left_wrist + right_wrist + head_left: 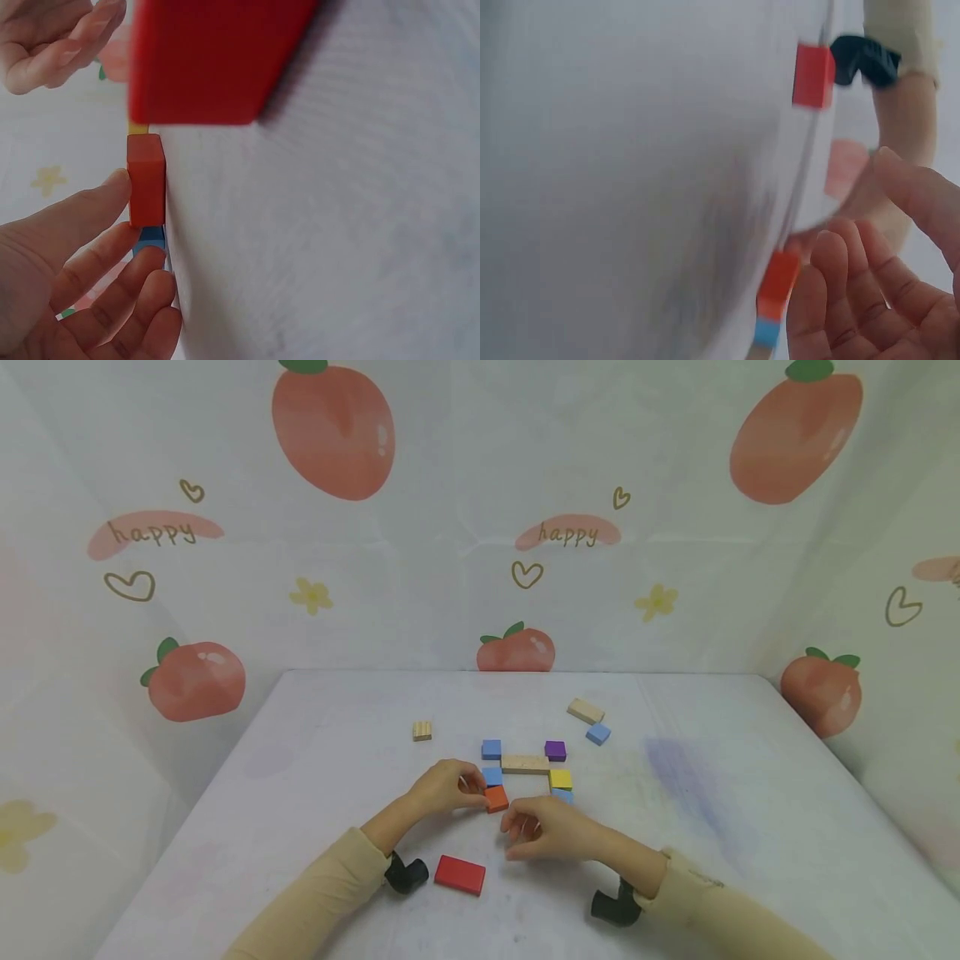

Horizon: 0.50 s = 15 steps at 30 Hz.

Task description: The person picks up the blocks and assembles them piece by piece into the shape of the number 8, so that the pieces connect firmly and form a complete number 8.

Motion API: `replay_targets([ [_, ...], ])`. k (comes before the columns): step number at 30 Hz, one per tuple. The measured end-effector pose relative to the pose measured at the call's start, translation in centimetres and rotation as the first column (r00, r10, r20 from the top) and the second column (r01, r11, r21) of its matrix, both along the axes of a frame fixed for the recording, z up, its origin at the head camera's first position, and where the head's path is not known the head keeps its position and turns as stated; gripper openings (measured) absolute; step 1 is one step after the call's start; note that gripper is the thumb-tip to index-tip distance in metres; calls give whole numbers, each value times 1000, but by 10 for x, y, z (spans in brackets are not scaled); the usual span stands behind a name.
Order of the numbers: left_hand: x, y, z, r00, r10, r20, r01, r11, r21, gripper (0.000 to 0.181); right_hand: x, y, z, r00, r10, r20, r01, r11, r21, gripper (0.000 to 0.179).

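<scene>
My left hand (452, 787) pinches an orange block (497, 799) between thumb and forefinger; in the left wrist view the thumb lies against one side of the orange block (147, 180). Touching or just beyond it is a blue block (492, 776). To the right, my right hand (551, 831) hovers near the orange block with loosely bent fingers and nothing between them. In the right wrist view the fingers of the right hand (870, 300) are apart from the orange block (778, 283). Nearer the body, a red rectangular block (461, 875) lies flat between the forearms.
Beyond the hands lie a wooden plank (525, 765), a yellow block (561, 779), a purple block (555, 751) and blue blocks, one partly behind the right hand. Farther back are another plank (586, 710), a blue block (598, 733) and a striped wooden block (422, 731).
</scene>
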<state>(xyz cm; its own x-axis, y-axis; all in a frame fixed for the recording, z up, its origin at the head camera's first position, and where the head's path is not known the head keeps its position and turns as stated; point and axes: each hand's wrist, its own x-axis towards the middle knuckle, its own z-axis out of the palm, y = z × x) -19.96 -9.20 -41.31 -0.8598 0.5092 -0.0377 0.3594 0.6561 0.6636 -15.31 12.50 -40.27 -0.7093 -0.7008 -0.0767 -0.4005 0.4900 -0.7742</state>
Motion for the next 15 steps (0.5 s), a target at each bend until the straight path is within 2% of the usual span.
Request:
replay_targets([
  [4,0,0,0,1000,1,5,-1,1000,-8,17,4,-14,-6,999,38,34,-38,999,20,25],
  [9,0,0,0,1000,5,5,-5,1000,-14,18,7,-28,-10,995,47,87,-53,997,62,24],
  [15,1,-1,1,1000,-3,7,3,1000,-9,18,9,-36,-10,994,54,97,-63,993,95,27],
])
